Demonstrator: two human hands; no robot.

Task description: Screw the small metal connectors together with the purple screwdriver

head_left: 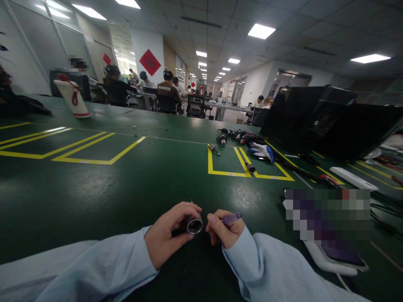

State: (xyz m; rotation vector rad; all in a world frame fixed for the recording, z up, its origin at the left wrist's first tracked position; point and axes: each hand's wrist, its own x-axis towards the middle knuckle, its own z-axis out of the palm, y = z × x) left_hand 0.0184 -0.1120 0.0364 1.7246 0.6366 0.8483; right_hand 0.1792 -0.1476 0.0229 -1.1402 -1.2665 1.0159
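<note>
My left hand is closed round a short hollow metal cylinder, gripped between thumb and fingers. Its round open end faces me, and a thin spike shows above the fingers. Close beside it on the right, my right hand pinches a slim tool with a translucent purple handle. The handle's back end sticks out over the hand, while its front end is hidden by the fingers. A small gap separates the two hands, just above the green table.
Yellow tape boxes mark the table; near the right ones lie a metal bit, a metal cup-shaped piece, a blue-white glove and dark metal parts. A phone rests at right. A paper cup stands far left; black monitors behind.
</note>
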